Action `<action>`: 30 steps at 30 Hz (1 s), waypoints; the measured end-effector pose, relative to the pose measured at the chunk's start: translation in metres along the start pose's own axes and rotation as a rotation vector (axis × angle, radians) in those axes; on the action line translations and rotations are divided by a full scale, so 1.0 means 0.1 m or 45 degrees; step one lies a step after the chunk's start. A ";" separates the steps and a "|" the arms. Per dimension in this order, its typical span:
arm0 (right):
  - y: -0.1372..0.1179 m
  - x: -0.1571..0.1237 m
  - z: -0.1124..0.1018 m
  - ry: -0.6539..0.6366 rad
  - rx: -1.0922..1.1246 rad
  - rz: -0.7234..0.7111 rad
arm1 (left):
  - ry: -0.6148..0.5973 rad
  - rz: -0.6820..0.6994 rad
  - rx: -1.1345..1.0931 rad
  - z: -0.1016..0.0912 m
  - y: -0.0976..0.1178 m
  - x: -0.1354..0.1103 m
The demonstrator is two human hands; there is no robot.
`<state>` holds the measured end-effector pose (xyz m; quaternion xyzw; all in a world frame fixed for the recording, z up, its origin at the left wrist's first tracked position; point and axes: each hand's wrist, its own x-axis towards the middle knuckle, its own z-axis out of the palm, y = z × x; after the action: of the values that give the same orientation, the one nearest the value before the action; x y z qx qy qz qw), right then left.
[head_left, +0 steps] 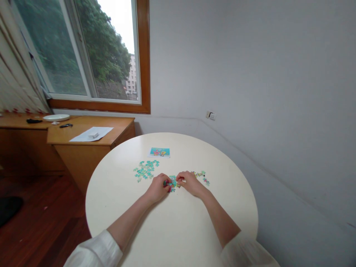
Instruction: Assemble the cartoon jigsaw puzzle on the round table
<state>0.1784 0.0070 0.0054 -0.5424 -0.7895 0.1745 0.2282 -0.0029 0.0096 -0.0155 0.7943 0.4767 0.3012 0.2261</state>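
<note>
Multicoloured flat jigsaw puzzle [172, 181] has left hand [159, 186] at its left, right hand [191, 181] at its right; whether each grip is closed, I cannot tell.

Bright window [80, 48] there, beyond the left hand [159, 188], desk [122, 128] beneath; I see red-brown floor [50, 215] farther left, grey wall [250, 74] past the right hand [191, 182]!

The left hand [158, 186] is covering part of the puzzle cluster [172, 181] near the tabletop's [167, 230] middle; the right hand [189, 182] is partly hiding loose pieces [206, 181] toward the right edge. The card's [159, 152] details are appearing too small to tell. The frame is cutting off both sleeves [96, 248] and the near edge.
</note>
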 end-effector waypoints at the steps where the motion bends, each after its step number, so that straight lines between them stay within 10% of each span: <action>1: 0.00 0.00 0.00 0.006 0.002 0.003 | -0.002 -0.002 -0.003 0.00 0.00 0.00; 30: 0.06 -0.04 -0.03 -0.029 -0.013 0.040 | -0.070 0.023 0.004 0.00 0.00 0.01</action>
<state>0.1860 0.0058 0.0045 -0.5538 -0.7843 0.1801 0.2138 -0.0023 0.0104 -0.0152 0.8070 0.4636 0.2804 0.2350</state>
